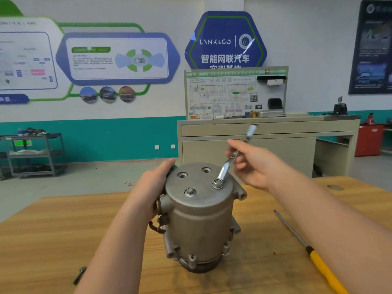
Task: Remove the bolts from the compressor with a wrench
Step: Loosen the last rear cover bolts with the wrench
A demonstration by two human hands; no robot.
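A grey metal compressor stands upright on the wooden table. Its round top has two empty bolt holes at the back and a bolt at the front left. A silver wrench has its ring end seated on a second bolt at the front right. My right hand grips the wrench shaft, which slants up and away. My left hand holds the compressor's upper left side.
A screwdriver with a yellow handle lies on the table to the right. A loose dark bolt lies near the front left edge. Behind the table stand a beige workbench with a diagram board and a grey trolley.
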